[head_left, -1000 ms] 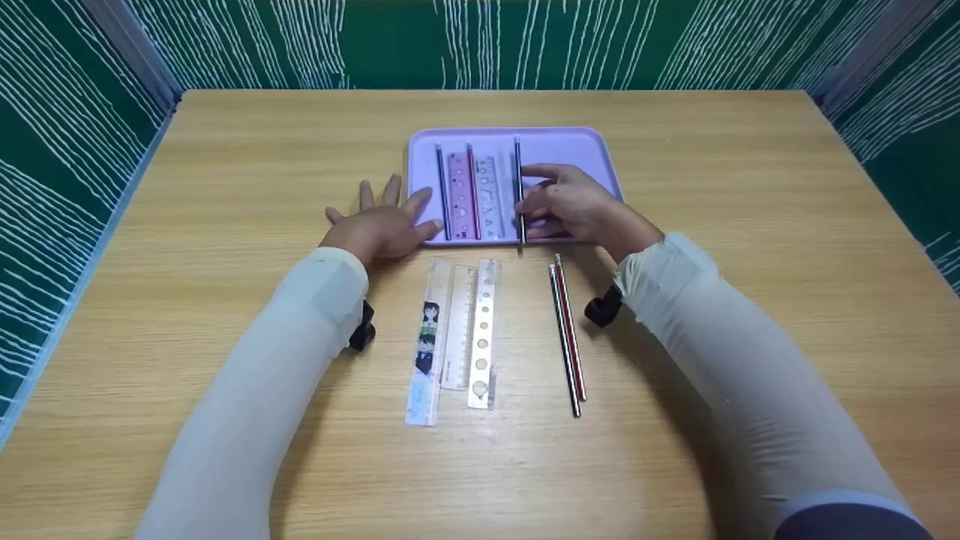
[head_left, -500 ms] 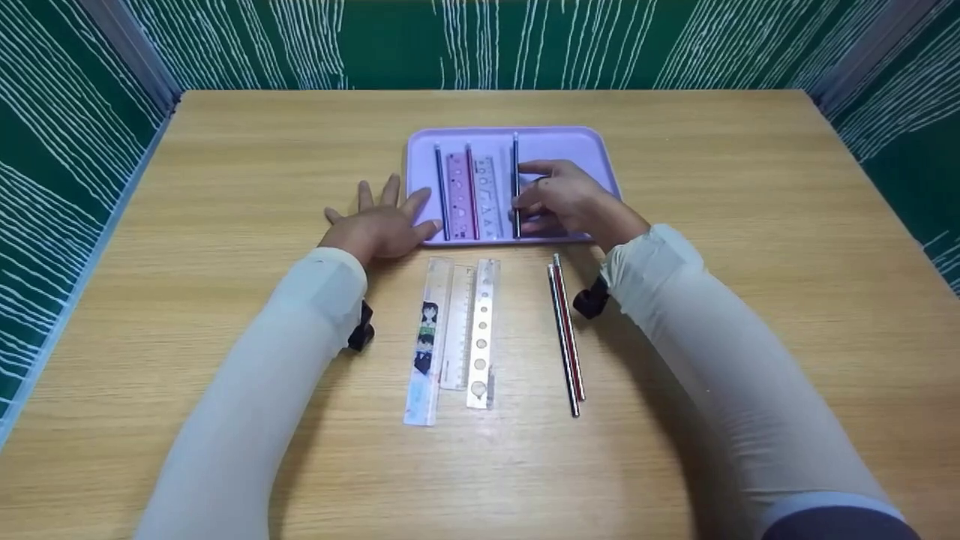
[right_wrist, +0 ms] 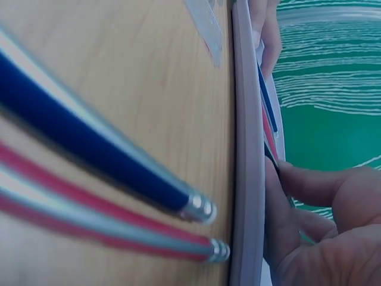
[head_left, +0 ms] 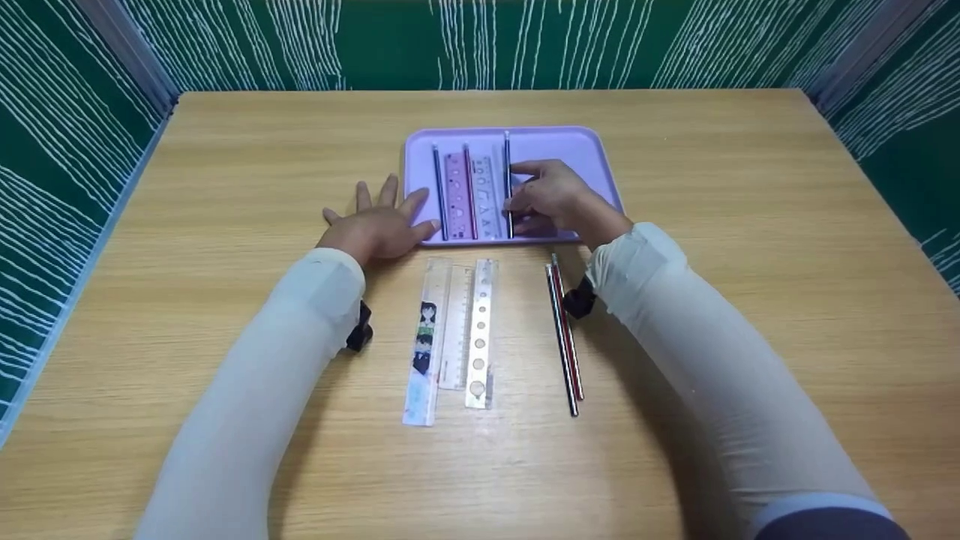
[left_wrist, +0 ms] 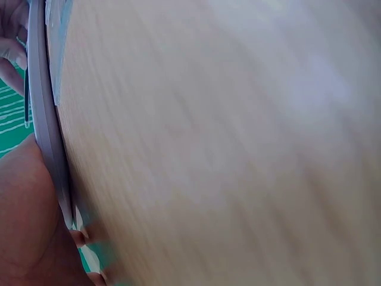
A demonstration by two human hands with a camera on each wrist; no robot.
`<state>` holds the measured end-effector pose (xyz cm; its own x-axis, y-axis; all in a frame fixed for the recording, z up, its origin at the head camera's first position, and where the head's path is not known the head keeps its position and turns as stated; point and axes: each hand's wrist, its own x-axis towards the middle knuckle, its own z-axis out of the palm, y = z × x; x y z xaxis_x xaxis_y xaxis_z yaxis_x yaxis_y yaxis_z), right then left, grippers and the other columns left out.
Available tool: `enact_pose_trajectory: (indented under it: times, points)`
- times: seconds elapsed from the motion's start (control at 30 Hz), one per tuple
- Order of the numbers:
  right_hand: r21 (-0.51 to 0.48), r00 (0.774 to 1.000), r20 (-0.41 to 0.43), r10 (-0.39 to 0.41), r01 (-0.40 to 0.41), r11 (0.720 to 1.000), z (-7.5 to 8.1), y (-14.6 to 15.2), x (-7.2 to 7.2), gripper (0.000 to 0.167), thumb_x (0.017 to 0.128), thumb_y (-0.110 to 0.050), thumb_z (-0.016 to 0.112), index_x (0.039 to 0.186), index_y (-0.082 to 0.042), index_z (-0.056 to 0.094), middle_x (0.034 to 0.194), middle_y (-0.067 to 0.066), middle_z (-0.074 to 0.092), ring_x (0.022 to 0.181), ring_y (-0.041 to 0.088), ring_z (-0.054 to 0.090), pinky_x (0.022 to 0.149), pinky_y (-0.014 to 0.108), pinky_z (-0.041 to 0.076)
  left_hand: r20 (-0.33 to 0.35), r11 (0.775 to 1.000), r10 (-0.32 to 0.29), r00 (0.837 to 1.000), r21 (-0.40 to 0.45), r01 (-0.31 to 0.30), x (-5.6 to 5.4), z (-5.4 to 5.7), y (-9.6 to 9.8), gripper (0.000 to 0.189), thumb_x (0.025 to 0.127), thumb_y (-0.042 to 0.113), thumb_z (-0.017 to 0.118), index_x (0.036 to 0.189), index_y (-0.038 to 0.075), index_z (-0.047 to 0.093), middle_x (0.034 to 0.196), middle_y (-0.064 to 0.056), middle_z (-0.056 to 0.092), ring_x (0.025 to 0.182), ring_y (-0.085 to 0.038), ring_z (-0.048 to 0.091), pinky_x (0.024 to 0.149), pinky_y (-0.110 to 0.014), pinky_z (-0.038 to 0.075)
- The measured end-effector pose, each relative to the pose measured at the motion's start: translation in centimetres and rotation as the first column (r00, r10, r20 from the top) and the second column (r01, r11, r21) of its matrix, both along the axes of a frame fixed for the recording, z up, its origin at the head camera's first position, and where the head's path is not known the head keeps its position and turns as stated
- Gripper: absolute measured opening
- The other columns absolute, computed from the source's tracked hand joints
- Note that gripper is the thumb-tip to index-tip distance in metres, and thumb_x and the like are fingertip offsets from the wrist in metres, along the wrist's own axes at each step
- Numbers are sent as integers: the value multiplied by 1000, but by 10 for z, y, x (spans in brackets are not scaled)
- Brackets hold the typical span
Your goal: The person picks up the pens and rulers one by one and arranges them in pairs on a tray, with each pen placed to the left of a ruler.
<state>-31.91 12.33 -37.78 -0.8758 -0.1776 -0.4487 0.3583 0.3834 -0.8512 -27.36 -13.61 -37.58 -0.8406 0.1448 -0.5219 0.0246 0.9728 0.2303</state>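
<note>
My right hand pinches a dark pencil between thumb and fingers over the purple tray. The pencil stands roughly parallel to the items left of it: a clear stencil ruler, a red pencil, a pink stencil ruler and a dark blue pencil. My left hand lies with fingers spread at the tray's left front corner, its thumb touching the rim. In the right wrist view, the thumb and fingers meet on the pencil behind the tray's side wall.
In front of the tray lie a ruler with cartoon figures, a clear ruler and a ruler with round holes. Right of them, a dark blue pencil and a red pencil lie side by side on the wooden table.
My right hand has moved left with the dark pencil, bringing it closer to the clear ruler. Its near end has come back inside the tray's front rim. The left hand stays put.
</note>
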Motion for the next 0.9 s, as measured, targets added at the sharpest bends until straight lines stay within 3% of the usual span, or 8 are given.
enact_pose_trajectory:
  times: [0.4, 0.73, 0.9]
  points:
    - [130, 1000, -1, -23, 23, 991, 5, -11, 3, 78, 96, -2, 68, 161, -29, 35, 122, 9, 60, 101, 22, 71, 80, 35, 64, 11, 1000, 13, 1000, 15, -13, 0, 1, -1, 75, 97, 78, 27, 158, 53, -9, 168, 1, -29, 150, -44, -32, 105, -85, -16]
    - [129, 1000, 3, -16, 15, 991, 4, -11, 5, 77, 95, -5, 70, 160, -29, 36, 128, 9, 59, 101, 21, 71, 81, 33, 64, 7, 1000, 4, 1000, 7, -4, 0, 0, 0, 75, 97, 77, 27, 159, 51, -8, 169, 0, -28, 151, -45, -31, 105, -87, -14]
    - [153, 1000, -14, -26, 28, 988, 4, -11, 5, 73, 94, -5, 73, 157, -24, 43, 114, 11, 64, 88, 17, 71, 77, 32, 64, 10, 1000, 9, 1000, 12, -9, 0, 1, 0, 75, 98, 76, 27, 159, 51, -8, 169, 0, -28, 150, -45, -31, 104, -86, -15]
